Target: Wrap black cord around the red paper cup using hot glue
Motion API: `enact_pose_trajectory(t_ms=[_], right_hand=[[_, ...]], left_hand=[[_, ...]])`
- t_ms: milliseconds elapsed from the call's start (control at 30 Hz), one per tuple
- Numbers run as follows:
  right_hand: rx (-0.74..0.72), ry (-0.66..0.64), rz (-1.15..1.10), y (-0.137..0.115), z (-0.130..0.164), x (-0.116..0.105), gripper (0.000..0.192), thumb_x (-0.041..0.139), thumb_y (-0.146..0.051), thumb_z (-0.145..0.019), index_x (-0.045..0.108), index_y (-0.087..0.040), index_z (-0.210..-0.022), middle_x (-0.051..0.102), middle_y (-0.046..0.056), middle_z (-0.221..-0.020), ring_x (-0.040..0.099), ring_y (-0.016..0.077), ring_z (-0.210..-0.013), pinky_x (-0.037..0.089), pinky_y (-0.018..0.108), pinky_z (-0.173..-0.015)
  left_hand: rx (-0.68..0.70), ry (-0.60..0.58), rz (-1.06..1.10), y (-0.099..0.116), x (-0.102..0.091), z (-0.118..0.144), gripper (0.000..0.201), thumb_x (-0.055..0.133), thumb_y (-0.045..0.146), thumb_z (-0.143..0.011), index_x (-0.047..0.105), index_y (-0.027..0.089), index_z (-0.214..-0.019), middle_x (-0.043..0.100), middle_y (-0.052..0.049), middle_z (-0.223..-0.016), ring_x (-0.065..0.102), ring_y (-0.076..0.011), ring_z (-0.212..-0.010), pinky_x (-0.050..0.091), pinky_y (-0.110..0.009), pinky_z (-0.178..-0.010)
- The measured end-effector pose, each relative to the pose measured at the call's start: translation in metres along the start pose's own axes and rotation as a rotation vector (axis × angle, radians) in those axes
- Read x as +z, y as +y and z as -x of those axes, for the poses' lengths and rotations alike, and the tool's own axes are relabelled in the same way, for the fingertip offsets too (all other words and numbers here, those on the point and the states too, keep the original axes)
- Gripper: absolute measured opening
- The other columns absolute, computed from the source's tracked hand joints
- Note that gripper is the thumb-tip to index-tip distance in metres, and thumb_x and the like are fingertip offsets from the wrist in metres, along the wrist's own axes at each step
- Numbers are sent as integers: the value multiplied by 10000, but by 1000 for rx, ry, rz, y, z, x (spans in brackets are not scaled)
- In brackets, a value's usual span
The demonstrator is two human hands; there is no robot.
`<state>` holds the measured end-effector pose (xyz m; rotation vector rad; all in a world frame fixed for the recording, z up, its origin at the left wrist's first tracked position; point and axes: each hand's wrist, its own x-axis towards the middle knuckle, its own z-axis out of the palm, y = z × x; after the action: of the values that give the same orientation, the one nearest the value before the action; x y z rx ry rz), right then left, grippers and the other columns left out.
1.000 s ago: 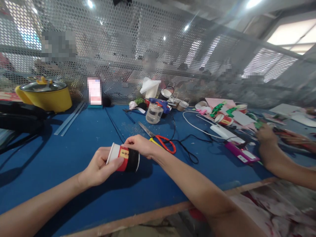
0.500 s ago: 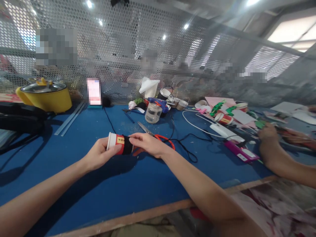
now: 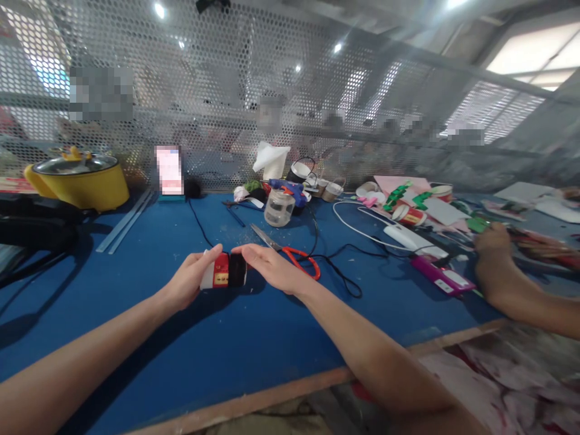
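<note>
A red and white paper cup [image 3: 221, 277] lies sideways in the air above the table, a band of black yarn [image 3: 237, 270] wound around its right part. My left hand [image 3: 188, 279] is closed around the white end, thumb on top. My right hand [image 3: 272, 269] is at the yarn-covered end, thumb along the top and its other fingers mostly hidden behind the cup. From a black yarn ball [image 3: 194, 188] at the back, a strand runs toward the cup. Scissors with orange handles [image 3: 301, 263] lie just beyond my right hand.
Behind stand a glass jar [image 3: 278, 208], a blue glue gun [image 3: 290, 190] and a phone [image 3: 169, 171]. A yellow pot [image 3: 79, 181] is left. Cables, a white power strip [image 3: 414, 241] and a purple box [image 3: 441, 276] lie right, near another person's hand [image 3: 493, 244].
The cup has turned about its length, its yellow label moving from the top to the lower side. My left thumb has moved up to the top, and my right hand has shifted slightly right.
</note>
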<state>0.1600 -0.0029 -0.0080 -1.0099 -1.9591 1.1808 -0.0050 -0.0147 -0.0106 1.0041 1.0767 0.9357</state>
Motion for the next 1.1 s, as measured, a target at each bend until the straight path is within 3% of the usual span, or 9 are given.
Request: enact_pose_trajectory(t_ms=[233,467,800,933,1033,1100], right_hand=[[-13,63,50,-4,2,6,537,200,-507,-816,558,-144,-987,542,98,-1067,466,165,-1022,309,317,-899],[-26,-44,69,-3,2,11,628,138,-534,-806,560,-109,-997,556,110,-1040,487,170,-999,324,311,-893],[-220,-28,81,-4,7,21,600,128,-505,-827,542,-123,-1033,509,104,-1110,436,134,-1070,299,288,-944],[-165,124,138,-11,4,9,505,212,-481,-833,562,-142,-962,577,89,-1013,523,142,-959,410,285,-841],[-112,298,185,-21,-9,-29,409,292,-456,-821,564,-156,-878,619,81,-858,584,158,-766,477,295,-667],[-90,564,262,-27,-22,-65,346,342,-435,-808,541,-152,-825,603,92,-856,577,178,-758,463,310,-646]], left_hand=[[133,-62,-236,-12,0,6,392,522,467,-654,501,112,-487,437,43,-414,331,-41,-396,242,-174,-388],[269,-133,-392,-16,0,13,317,510,374,-657,442,131,-465,349,62,-442,269,-41,-434,232,-177,-408],[113,-30,-367,-18,0,8,401,455,469,-650,405,141,-425,311,62,-401,236,-38,-390,171,-188,-387],[77,-5,-335,-19,-1,7,382,465,467,-641,474,127,-467,383,47,-402,289,-50,-384,214,-192,-397],[78,10,-357,-20,-4,6,384,450,465,-648,481,130,-463,421,30,-408,328,-65,-386,242,-201,-403],[102,17,-404,-20,-5,6,381,441,461,-656,489,130,-472,433,23,-415,349,-74,-395,251,-204,-403]])
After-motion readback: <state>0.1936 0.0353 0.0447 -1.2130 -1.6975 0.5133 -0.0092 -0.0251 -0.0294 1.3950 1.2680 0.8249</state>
